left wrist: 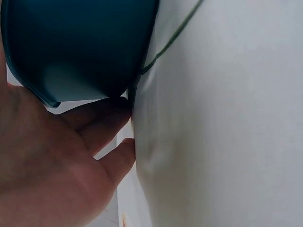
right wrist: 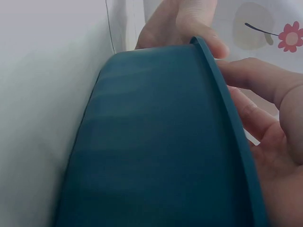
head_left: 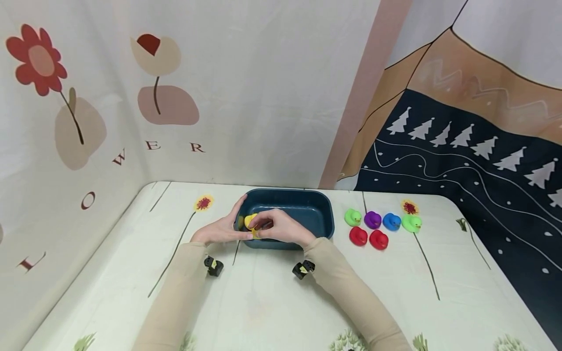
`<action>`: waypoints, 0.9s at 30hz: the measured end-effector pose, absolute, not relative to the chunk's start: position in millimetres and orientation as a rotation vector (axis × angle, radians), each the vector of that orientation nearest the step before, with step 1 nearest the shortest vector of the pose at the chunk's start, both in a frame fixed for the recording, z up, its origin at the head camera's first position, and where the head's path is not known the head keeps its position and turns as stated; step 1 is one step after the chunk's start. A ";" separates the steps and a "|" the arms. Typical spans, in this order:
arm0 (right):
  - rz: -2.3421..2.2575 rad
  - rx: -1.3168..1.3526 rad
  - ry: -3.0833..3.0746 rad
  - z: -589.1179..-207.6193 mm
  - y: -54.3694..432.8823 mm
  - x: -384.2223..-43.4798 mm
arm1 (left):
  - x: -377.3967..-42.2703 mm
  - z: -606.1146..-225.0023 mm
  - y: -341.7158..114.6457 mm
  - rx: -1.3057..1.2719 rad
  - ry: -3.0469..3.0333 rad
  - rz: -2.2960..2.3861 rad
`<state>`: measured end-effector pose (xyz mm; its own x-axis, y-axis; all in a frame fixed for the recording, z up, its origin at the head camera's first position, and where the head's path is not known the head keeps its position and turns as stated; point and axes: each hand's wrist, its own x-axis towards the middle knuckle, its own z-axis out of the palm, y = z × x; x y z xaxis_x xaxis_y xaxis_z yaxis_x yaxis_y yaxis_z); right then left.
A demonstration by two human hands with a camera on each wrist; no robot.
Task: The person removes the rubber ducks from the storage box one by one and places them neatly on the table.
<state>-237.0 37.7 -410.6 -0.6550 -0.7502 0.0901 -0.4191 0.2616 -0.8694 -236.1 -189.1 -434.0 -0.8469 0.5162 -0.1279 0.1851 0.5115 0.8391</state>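
A dark blue rectangular tub (head_left: 317,204) stands on the cloth-covered table. My left hand (head_left: 219,230) holds its left end, the thumb along the front rim and the other fingers around the outer wall; in the left wrist view several fingers lie under and beside the wall. My right hand (head_left: 281,226) reaches over the front rim and pinches a yellow rubber duck (head_left: 250,220) at the tub's left end. Fingers hide much of the duck, and whether it touches the tub floor cannot be seen. The right wrist view shows mostly the tub's outer side (right wrist: 151,132).
Right of the tub stand two light green ducks (head_left: 352,217) (head_left: 411,224), a purple duck (head_left: 372,220), a blue duck (head_left: 391,222) and two red ducks (head_left: 358,236) (head_left: 379,240). A printed curtain (head_left: 263,97) hangs behind the table.
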 end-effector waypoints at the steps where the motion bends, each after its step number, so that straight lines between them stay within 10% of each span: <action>1: -1.350 -1.065 2.193 -411.1 36.4 -237.8 | -236.2 -434.1 -189.3 0.587 2.394 1.268; 27: -1.331 -0.823 2.306 -421.9 38.7 -243.2 | -234.6 -432.9 -187.7 0.540 2.381 1.282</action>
<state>-243.2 38.7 -421.9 -0.7686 -0.6396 -0.0141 -0.3079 0.3890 -0.8683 -234.6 -187.7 -432.9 -0.8532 0.5000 -0.1483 0.1514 0.5096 0.8470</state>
